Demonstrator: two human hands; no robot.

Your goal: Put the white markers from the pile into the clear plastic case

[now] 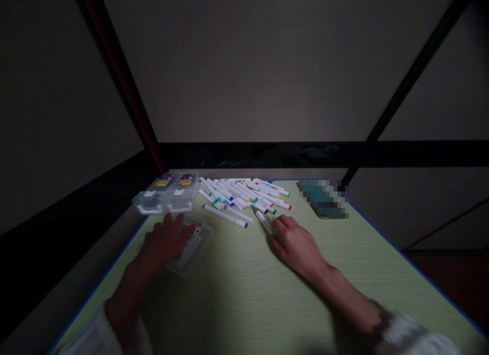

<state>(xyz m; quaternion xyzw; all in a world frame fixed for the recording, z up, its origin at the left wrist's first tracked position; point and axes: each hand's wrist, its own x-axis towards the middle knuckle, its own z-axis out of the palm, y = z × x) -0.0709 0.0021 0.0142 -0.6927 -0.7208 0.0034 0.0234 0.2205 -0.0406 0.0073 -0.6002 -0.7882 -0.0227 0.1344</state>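
Markers (242, 192), white with coloured ends, lie in a loose heap across the far middle of a pale green table (244, 304), many of them crossing over one another. The ends show blue, green, yellow, pink, red and purple. Nearer than the heap, a purple-ended marker (225, 216) lies slantwise, with a paler-looking marker (239, 213) just beyond it.

The person's right hand (300, 243) rests low over the table to the right of the middle, its fingers curled in and closed around the near end of a single marker (263, 221). That marker slants away from the fingers, its dark far end just beside the near edge of the heap. The thumb is partly hidden, so how firm the hold is cannot be told.

The left hand (164, 238) lies palm down, fingers spread apart, over a clear plastic case (194, 255) on the near left. The thumb reaches across a printed label on the case, and the hand is not wrapped around it. Whether the case holds anything cannot be made out.

Beyond that hand, at the far left corner, two clear cases (153, 201) with white handles and bright labels lie side by side. Toward the far right edge, well apart from the heap, lies a flat greenish slab (323, 197), partly blurred into blocks.
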